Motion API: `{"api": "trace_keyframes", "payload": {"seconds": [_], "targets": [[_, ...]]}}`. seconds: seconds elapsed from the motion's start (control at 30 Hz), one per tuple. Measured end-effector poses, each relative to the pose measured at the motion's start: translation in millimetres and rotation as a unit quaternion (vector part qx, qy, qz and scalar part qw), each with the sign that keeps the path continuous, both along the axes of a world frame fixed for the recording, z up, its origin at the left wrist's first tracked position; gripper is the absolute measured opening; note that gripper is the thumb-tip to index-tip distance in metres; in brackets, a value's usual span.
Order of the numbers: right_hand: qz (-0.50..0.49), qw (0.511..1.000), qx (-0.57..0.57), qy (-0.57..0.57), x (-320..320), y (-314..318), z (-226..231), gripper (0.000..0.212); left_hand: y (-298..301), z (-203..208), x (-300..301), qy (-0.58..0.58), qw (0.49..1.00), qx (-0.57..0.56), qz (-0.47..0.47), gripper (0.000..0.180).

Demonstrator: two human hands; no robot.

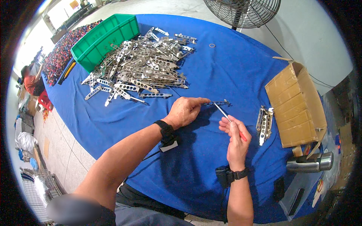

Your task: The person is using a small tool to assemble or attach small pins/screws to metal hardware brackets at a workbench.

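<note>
On the blue cloth lies a narrow metal strip (217, 103) with a row of holes. My left hand (184, 112) rests at its left end, index finger stretched onto it and the other fingers curled under, steadying it. In my right hand (236, 141) is a thin screwdriver-like tool (223, 113) with a metal shaft and a red handle. Its tip meets the strip just right of my left fingertip; the exact tip shape is too small to tell. A large heap of similar metal strips (147, 64) lies beyond my left hand. To the right sits a small stack of strips (265, 125).
A green plastic crate (106, 40) stands behind the heap. At the right are an open cardboard box (296, 107) and a steel flask (310, 162) lying on its side. A rubber band (212, 45) and a fan (244, 13) are at the back. Far left, a person (33, 81) sits.
</note>
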State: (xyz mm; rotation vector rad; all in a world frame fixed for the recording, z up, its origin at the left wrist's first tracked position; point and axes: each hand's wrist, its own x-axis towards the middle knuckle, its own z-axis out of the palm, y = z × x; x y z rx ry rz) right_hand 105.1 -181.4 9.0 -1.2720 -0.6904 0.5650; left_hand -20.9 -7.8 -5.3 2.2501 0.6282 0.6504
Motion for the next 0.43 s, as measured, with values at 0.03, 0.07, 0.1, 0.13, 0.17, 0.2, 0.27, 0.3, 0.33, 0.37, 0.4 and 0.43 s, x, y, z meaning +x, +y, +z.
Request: {"api": "trace_keyframes", "payload": {"seconds": [0.03, 0.07, 0.1, 0.13, 0.17, 0.2, 0.27, 0.3, 0.33, 0.37, 0.4, 0.43], "targets": [[0.002, 1.0, -0.004, 0.003, 1, -1, -1, 0.028, 0, 1, 0, 0.003, 1.0, 0.0, 0.0, 0.031], [0.003, 1.0, -0.009, 0.006, 5, -3, -4, 0.029, 0, 1, 0, 0.0, 1.0, 0.001, 0.0, 0.031], [0.005, 1.0, -0.013, 0.009, 8, -5, -5, 0.029, 0, 1, 0, -0.003, 1.0, 0.002, -0.001, 0.032], [-0.005, 1.0, -0.014, 0.015, 10, -5, -6, 0.028, 0, 0, 0, -0.006, 1.0, 0.002, -0.002, 0.032], [-0.011, 1.0, -0.007, 0.012, 10, -5, -6, 0.028, 0, 0, 0, -0.008, 1.0, 0.002, -0.002, 0.032], [-0.017, 1.0, 0.0, 0.009, 9, -4, -6, 0.028, 0, -1, 0, -0.01, 1.0, 0.002, -0.002, 0.032], [-0.012, 1.0, 0.004, 0.0, 7, -3, -5, 0.028, 1, -3, 1, -0.012, 1.0, 0.007, -0.002, 0.032], [0.0, 1.0, 0.0, -0.007, 5, -4, -3, 0.027, 1, -3, 0, -0.012, 1.0, 0.012, -0.002, 0.032], [0.011, 1.0, -0.004, -0.014, 5, -5, -2, 0.027, 1, -3, 1, -0.012, 1.0, 0.016, -0.003, 0.032], [0.004, 1.0, -0.004, -0.003, 6, -5, -3, 0.027, 1, -3, 1, -0.01, 1.0, 0.019, -0.003, 0.032], [-0.002, 1.0, -0.005, 0.008, 9, -6, -6, 0.026, 1, -2, 0, -0.007, 1.0, 0.021, -0.002, 0.032], [-0.009, 1.0, -0.006, 0.02, 13, -6, -9, 0.026, 0, -1, 0, -0.005, 1.0, 0.024, -0.002, 0.032]]}}
